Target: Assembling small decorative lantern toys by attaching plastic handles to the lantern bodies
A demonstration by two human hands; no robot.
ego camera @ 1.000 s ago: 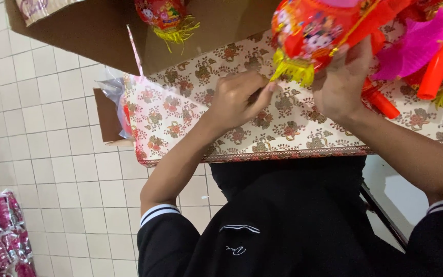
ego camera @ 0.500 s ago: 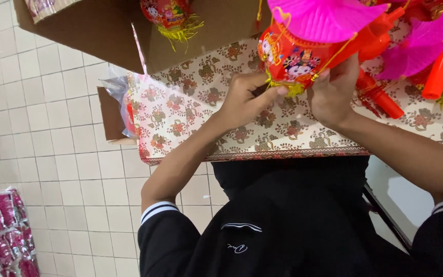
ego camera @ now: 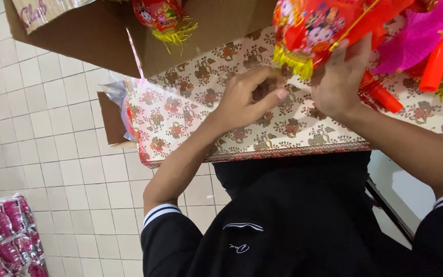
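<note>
We are holding a red paper lantern point(ego camera: 314, 31) up over the floral-clothed surface point(ego camera: 190, 110), our right hand point(ego camera: 342, 82) clasping its yellow-fringed underside while our left hand point(ego camera: 249, 97), fingers curled together, is pinching just beside the fringe, finished lanterns already piling at right.

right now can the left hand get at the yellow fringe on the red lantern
Probably yes. The left hand sits curled just below the yellow fringe of the red lantern, which the right hand holds up, and nothing lies between them.

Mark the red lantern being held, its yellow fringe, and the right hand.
red lantern point(ego camera: 311, 25), head view, printed side panel.
yellow fringe point(ego camera: 293, 60), head view, middle of tassel strip.
right hand point(ego camera: 339, 82), head view, back of hand.
</note>
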